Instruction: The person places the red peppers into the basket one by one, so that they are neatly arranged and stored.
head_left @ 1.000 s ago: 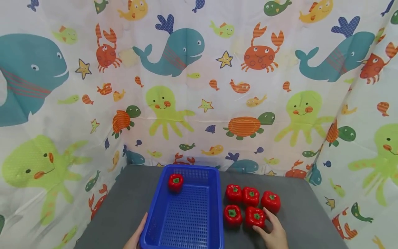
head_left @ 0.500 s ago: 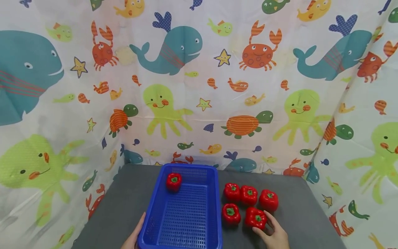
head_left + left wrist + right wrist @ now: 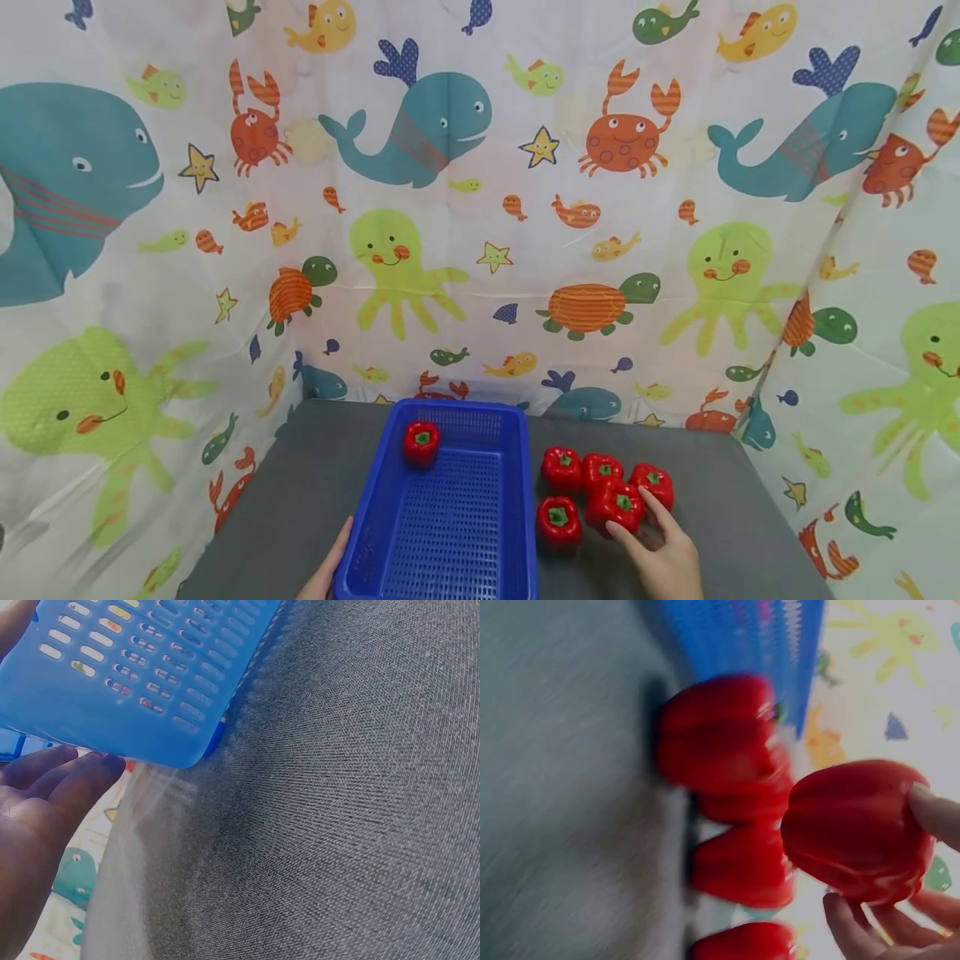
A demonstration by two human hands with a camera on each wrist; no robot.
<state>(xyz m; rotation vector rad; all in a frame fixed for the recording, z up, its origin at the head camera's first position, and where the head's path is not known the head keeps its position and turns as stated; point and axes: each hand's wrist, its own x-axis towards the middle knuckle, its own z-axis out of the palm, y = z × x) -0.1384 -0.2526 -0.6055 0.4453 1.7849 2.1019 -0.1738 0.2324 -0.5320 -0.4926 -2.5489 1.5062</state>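
Observation:
My right hand point(image 3: 667, 554) grips a red bell pepper point(image 3: 609, 510) between thumb and fingers. In the right wrist view the held bell pepper point(image 3: 855, 829) is raised off the grey table, and its stem is out of sight there. Beside and behind it stand several more red bell peppers point(image 3: 558, 525), stems up. A blue plastic basket point(image 3: 450, 521) is to their left, with one bell pepper point(image 3: 420, 446) in its far left corner. My left hand point(image 3: 328, 567) holds the basket's near left side; in the left wrist view its fingers point(image 3: 82, 780) lie along the rim.
The dark grey table point(image 3: 300, 483) extends on both sides of the basket. A white curtain point(image 3: 487, 333) printed with sea animals walls it in at the back, left and right. One bell pepper point(image 3: 652, 483) stands right behind my right hand.
My right hand has lifted the bell pepper from the table, and it now overlaps the ones behind it in view. My left hand and the basket stay in place.

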